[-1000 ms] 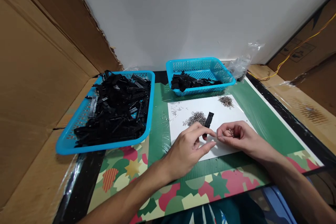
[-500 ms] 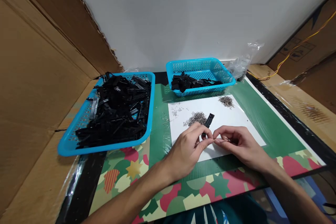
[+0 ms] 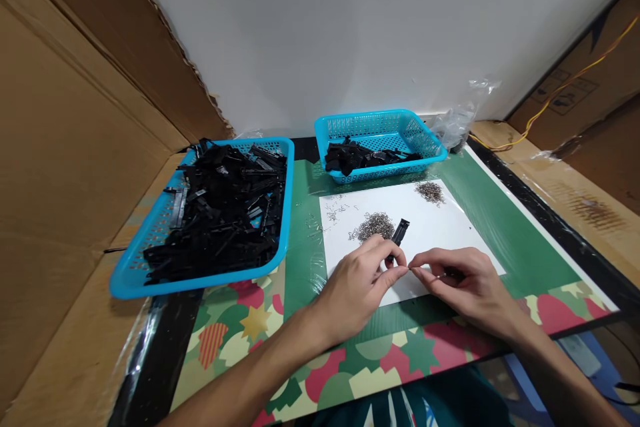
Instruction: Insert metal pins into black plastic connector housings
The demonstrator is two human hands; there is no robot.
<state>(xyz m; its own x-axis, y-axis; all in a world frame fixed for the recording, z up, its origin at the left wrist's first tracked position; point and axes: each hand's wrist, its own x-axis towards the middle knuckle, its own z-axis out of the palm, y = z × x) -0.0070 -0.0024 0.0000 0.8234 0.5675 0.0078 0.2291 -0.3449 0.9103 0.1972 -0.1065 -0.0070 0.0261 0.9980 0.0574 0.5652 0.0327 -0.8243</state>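
Note:
My left hand [image 3: 363, 280] is closed around a narrow black plastic part [image 3: 399, 233], whose upper end sticks up past the fingers over the white sheet [image 3: 445, 230]. Opposite it, my right hand [image 3: 463, 280] pinches thumb to forefinger close to the left fingertips. What sits in that pinch is too small to name; a thin metallic glint shows inside the curled fingers. Just beyond my left hand lies a heap of small metal pieces [image 3: 375, 225], perhaps springs or clips. A second small metal heap [image 3: 430, 192] rests at the sheet's far right corner.
At left, a large blue basket [image 3: 286, 227] is piled with black plastic parts. A smaller blue basket [image 3: 420, 135] at the back holds more of them. A clear plastic bag [image 3: 454, 127] stands beside it. Cardboard [image 3: 75, 113] walls the left side.
My right hand has shifted slightly, its fingertips now a little apart from the left ones. My left hand and the black part have stayed almost still.

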